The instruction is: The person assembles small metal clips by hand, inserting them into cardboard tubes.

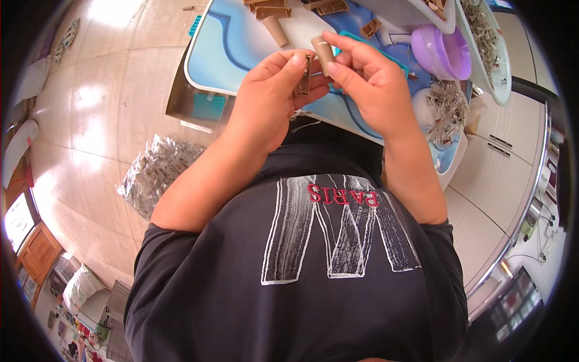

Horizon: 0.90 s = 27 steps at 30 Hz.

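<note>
My left hand (265, 81) is closed on a small brown plastic housing (302, 81), long and open-sided, pinched between thumb and fingers. Close beside it, my right hand (377, 81) grips a tan tapered plastic tube (322, 53) between thumb and fingertips, tilted above the table. The two pieces are near each other; whether they touch I cannot tell. Another tan tapered tube (275, 31) lies on the blue and white table (211, 66) just beyond my left hand. Several brown plastic housings (271, 12) lie at the far edge, and one smaller brown piece (370, 28) rests beyond my right hand.
A purple basket (440, 54) stands at the right, by a heap of small metal parts (445, 110). A pale tray (502, 84) holds more metal parts. Partly behind my right hand is a teal tray (395, 59). A clear bag of parts (158, 172) sits on the floor at left.
</note>
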Motion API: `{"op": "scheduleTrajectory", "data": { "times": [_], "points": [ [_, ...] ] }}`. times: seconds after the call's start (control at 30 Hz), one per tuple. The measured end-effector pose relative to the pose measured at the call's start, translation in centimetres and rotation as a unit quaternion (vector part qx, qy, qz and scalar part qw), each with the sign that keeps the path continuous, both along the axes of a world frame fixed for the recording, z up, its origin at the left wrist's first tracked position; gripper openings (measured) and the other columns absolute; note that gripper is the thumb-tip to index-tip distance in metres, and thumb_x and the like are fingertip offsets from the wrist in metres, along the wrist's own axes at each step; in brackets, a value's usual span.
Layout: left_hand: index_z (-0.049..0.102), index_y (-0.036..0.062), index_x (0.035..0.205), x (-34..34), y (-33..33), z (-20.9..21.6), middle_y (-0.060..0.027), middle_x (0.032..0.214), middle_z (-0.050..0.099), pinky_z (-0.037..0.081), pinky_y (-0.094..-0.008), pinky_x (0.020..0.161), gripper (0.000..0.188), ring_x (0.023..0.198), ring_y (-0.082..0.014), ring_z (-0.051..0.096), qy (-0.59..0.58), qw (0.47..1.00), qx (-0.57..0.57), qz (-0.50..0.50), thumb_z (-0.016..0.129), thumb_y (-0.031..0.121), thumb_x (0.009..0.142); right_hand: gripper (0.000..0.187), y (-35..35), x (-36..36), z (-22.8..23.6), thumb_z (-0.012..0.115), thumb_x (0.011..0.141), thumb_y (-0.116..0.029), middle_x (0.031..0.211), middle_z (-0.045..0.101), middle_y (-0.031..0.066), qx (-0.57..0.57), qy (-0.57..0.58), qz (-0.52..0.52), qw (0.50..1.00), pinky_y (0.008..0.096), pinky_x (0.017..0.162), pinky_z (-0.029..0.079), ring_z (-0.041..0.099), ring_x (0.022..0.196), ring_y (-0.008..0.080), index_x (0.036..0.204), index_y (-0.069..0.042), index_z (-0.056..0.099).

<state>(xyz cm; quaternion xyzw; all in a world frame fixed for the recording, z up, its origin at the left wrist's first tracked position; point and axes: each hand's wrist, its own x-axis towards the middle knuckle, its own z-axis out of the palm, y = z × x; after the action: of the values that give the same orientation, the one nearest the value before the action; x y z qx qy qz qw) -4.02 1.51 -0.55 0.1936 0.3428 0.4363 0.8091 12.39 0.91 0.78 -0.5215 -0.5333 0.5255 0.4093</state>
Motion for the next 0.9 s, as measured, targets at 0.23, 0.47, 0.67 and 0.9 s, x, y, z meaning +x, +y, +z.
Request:
{"op": "scheduleTrajectory", "data": {
  "times": [0.23, 0.47, 0.67, 0.9],
  "points": [
    [0.053, -0.0009, 0.106, 1.2, -1.9, 0.4, -0.0076, 0.101, 0.06, 0.048, -0.0318, 0.088, 0.027, 0.091, -0.0158, 0.06, 0.066, 0.993, 0.003, -0.099, 0.045, 0.023, 0.096, 0.049, -3.2, 2.1, 1.1, 0.067, 0.078, -0.008, 0.084, 0.06, 0.0037, -0.027, -0.078, 0.019, 0.996, 0.0237, 0.067, 0.047, 0.058, 0.075, 0.0109, 0.123, -0.004, 0.05],
    [0.052, -0.0003, 0.107, 2.2, -3.1, 0.8, -0.008, 0.101, 0.061, 0.049, -0.0302, 0.086, 0.027, 0.093, -0.015, 0.061, 0.077, 0.984, -0.007, -0.158, 0.043, 0.023, 0.097, 0.048, -5.6, 2.5, 3.5, 0.073, 0.068, -0.018, 0.093, 0.061, 0.0122, 0.096, -0.39, 0.045, 0.915, 0.0353, 0.073, 0.049, 0.061, 0.082, 0.0279, 0.11, -0.004, 0.054],
    [0.049, -0.0022, 0.114, 2.8, -3.2, 1.1, -0.0139, 0.105, 0.06, 0.051, -0.032, 0.084, 0.033, 0.096, -0.0209, 0.061, 0.051, 0.985, -0.041, -0.159, 0.038, 0.025, 0.098, 0.046, -6.5, 3.4, 2.9, 0.077, 0.064, -0.022, 0.101, 0.059, 0.0106, 0.266, -0.436, -0.01, 0.86, 0.0369, 0.078, 0.046, 0.057, 0.093, 0.0291, 0.103, -0.004, 0.059],
    [0.048, -0.0025, 0.118, 2.9, -3.3, 0.9, -0.016, 0.108, 0.059, 0.05, -0.0345, 0.085, 0.047, 0.098, -0.025, 0.061, -0.003, 0.984, -0.043, -0.171, 0.027, 0.035, 0.1, 0.052, -6.5, 2.4, 1.2, 0.079, 0.059, -0.018, 0.102, 0.059, 0.0106, 0.286, -0.306, -0.009, 0.908, 0.0362, 0.079, 0.046, 0.057, 0.093, 0.0286, 0.105, -0.005, 0.06]
  ]
}}
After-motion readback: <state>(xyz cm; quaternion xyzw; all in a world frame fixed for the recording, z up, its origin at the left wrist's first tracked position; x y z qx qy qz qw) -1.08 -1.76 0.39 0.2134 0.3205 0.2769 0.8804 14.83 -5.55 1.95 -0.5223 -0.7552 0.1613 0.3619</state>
